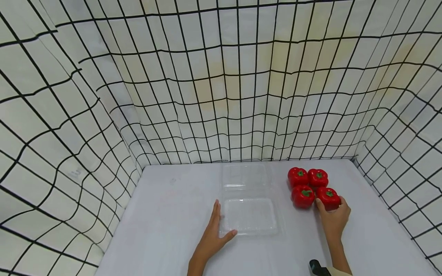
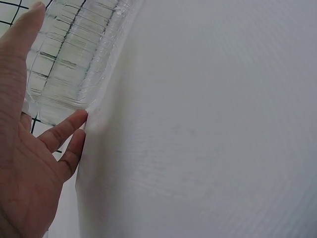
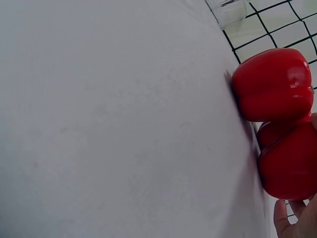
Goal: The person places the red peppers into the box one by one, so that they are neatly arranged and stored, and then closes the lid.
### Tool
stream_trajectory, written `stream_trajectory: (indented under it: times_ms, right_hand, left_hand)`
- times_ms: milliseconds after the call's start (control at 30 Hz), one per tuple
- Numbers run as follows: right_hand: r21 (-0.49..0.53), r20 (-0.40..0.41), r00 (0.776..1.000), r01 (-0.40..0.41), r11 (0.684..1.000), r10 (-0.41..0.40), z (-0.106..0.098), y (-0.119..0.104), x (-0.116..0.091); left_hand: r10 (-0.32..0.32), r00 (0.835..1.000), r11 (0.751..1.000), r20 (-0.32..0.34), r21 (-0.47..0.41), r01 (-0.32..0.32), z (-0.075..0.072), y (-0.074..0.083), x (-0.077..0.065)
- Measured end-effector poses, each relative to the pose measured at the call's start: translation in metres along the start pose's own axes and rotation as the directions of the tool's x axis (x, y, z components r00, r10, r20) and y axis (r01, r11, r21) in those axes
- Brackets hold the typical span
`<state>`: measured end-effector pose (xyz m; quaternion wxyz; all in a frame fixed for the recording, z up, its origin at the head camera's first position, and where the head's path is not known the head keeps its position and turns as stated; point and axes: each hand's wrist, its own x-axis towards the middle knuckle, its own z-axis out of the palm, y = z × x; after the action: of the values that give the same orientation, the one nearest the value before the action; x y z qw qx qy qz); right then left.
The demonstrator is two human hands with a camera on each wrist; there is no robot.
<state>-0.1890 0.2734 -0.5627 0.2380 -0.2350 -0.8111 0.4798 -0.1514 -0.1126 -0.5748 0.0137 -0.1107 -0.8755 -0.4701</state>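
Observation:
A clear plastic clamshell container lies opened out on the white table, its lid folded back toward the far edge. My left hand is beside the container's left wall, fingers straight and thumb spread over the near left corner. In the left wrist view the fingertips are right at the container. To the right, several red bell peppers with green stems sit in a cluster. My right hand grips the near right bell pepper between thumb and fingers. The near left bell pepper is right next to it.
Two more bell peppers stand at the back of the cluster. White cloth walls with a black grid enclose the table at the back and both sides. A black object shows by the right sleeve.

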Motion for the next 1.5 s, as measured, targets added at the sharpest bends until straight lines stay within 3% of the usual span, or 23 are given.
stream_trajectory:
  times_ms: [500, 967, 1233, 1367, 1500]
  right_hand:
    - [0.074, 0.038, 0.999, -0.026, 0.997, 0.024, 0.001, 0.000, -0.001]
    - [0.078, -0.043, 0.997, -0.054, 0.995, 0.057, 0.000, 0.002, -0.006]
    - [0.167, -0.101, 0.993, -0.040, 0.985, 0.057, -0.007, -0.008, -0.006]
    - [0.192, -0.129, 0.991, -0.002, 0.981, 0.027, -0.011, -0.017, -0.003]
    - [0.207, -0.141, 0.988, 0.099, 0.973, -0.070, -0.013, -0.028, -0.002]
  left_hand:
    - [0.005, 1.000, 1.000, -0.002, -0.005, -0.005, 0.000, -0.002, 0.001]
    - [-0.002, 1.000, 1.000, 0.001, -0.004, 0.002, 0.000, -0.001, 0.001]
    - [0.000, 1.000, 1.000, 0.005, -0.014, 0.000, -0.001, 0.002, 0.000]
    - [0.005, 1.000, 1.000, 0.001, -0.006, -0.005, -0.001, 0.002, 0.000]
    - [0.003, 1.000, 1.000, 0.002, -0.006, -0.003, -0.001, 0.002, 0.000]
